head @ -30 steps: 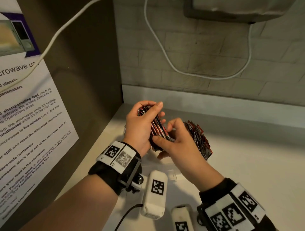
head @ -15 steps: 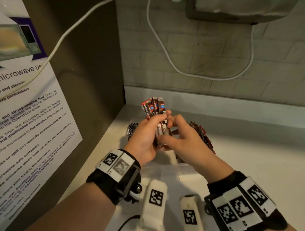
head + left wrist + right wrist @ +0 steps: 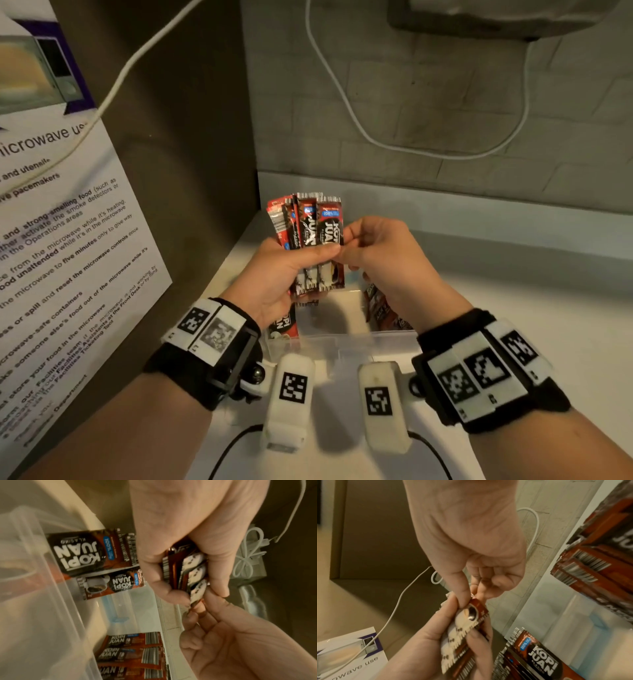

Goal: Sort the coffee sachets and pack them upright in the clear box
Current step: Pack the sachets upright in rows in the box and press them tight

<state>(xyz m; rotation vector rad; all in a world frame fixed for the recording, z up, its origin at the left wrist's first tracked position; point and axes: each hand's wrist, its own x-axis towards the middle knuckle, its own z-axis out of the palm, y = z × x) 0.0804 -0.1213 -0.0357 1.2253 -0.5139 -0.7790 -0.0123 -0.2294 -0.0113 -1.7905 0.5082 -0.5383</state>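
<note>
Desk (image 3: 513, 342): pale surface in a corner, carrying the clear box; its far part at 12 o'clock is in shadow.
Clear box (image 3: 342, 342): sits below the hands; sachets already lean inside at its 9 o'clock and 3 o'clock walls, with a bare gap between them.
Change: the bundle of coffee sachets (image 3: 310, 240), bunched edge-on a second ago, now stands fanned and upright, labels facing the viewer; I judge it sorted and ready to lower into the gap.
Left hand (image 3: 274, 277): fingers curled round the lower half of the bundle, thumb pressed across the front.
Right hand (image 3: 383, 260): thumb and fingers pinch the rightmost sachet's edge.
Hidden: the count in the bundle is unclear, since sachets overlap; the box's near wall is hard to trace, being transparent; packed sachets at 3 o'clock are mostly behind the right hand.
</note>
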